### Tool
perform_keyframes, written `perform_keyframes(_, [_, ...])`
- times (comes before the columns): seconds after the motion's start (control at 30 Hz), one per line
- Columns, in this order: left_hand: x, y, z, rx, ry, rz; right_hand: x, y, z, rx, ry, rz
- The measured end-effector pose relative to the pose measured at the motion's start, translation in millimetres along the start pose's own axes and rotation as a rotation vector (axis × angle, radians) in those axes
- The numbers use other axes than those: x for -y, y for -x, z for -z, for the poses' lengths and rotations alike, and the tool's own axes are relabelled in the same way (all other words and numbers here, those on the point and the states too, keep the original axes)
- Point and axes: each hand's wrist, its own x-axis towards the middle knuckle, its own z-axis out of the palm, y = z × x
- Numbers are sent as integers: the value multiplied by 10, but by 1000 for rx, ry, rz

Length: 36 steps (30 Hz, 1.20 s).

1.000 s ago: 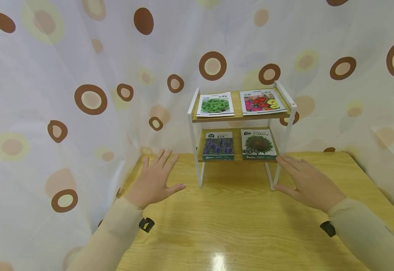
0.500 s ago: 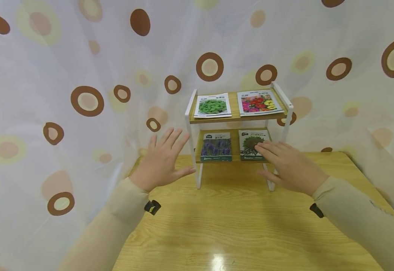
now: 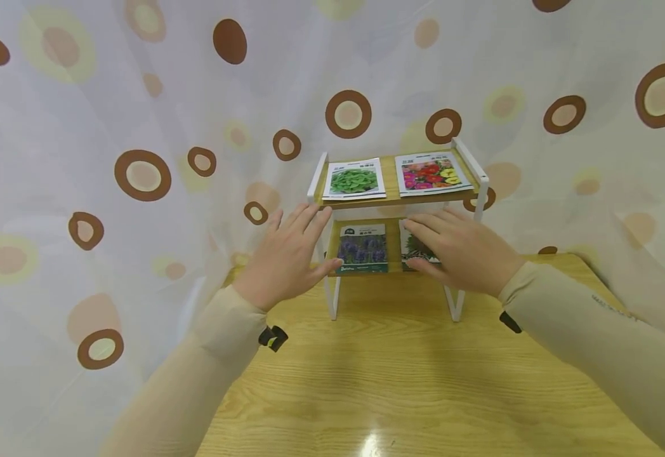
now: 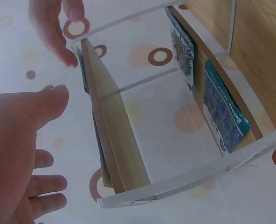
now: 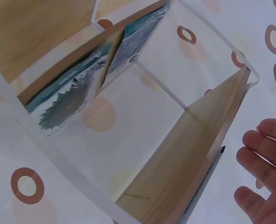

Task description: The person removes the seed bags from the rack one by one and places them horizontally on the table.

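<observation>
A two-tier rack point(image 3: 391, 166) with wooden shelves and a white frame holds seed packets. On its upper shelf lie a green-leaf packet point(image 3: 355, 181) at left and a packet with red, pink and yellow flowers point(image 3: 432, 172) at right. Below are a purple-flower packet point(image 3: 362, 247) and a packet with a spiky green plant point(image 3: 414, 246), partly hidden behind my right hand point(image 3: 460, 251). That hand is in front of the rack's right half, fingers extended and holding nothing. My left hand point(image 3: 287, 260), also bare with fingers spread, overlaps the rack's left upright. In the left wrist view both hands appear beside the upper shelf point(image 4: 114, 135).
The rack stands near the back of a wooden table point(image 3: 338, 381). Behind and to the left hangs a pale curtain point(image 3: 190, 76) with brown and yellow circles. Each sleeved wrist wears a small black device point(image 3: 273, 337).
Both hands have moved forward and up toward the rack. The right one has also shifted left and covers part of the lower right packet; the left has moved right, onto the left upright.
</observation>
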Motion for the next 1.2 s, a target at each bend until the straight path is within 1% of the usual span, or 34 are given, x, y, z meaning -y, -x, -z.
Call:
perform_keyframes(0.27, [-33,-147,-12,47,-18,48,6,-257,40,69,15,-50])
perform_keyframes(0.37, [-18,-209,-43,45,-31,56,-8,-328,35,65,21,-59])
perform_keyframes(0.53, [11,-319,-106,51,-22,75,-55,-444,-2,52,38,-68])
perform_keyframes(0.67, [23,-411,-148,61,-15,97,-89,-563,-27,69,48,-82])
perform_keyframes(0.87, [40,-556,-191,94,-21,107,-115,-701,-35,142,29,-136])
perform_keyframes(1.03, [67,-679,-230,124,-55,103,-162,-810,-66,227,-4,-216])
perform_keyframes(1.2, [122,-787,-285,173,-35,142,-219,-929,-138,319,-32,-306])
